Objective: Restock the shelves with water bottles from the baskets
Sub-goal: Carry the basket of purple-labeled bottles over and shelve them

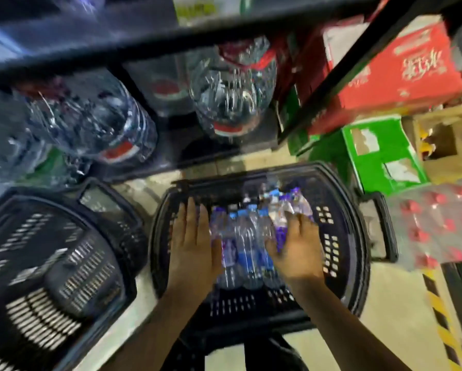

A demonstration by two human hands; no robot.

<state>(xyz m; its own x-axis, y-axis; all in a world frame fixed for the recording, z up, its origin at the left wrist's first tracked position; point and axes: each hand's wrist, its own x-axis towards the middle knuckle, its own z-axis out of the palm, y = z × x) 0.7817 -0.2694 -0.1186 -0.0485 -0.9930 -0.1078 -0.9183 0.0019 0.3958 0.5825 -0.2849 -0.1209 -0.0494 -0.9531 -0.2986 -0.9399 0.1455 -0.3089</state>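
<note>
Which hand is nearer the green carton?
Right. The right hand grips bottles below-left of the green carton; the left hand rests flat on the bottles, farther left.

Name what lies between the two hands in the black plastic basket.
Head view: small clear plastic water bottles with blue labels, lying side by side.

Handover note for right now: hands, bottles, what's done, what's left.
Left hand: flat, fingers straight against the left side of the small water bottles.
Right hand: fingers curled over the bottles on the right side, though blurred.
Bottles lie bunched in the black basket on the floor before the shelf, which shows only large jugs.
Done: none of these shelved.
Left: lift them onto the shelf.
</note>
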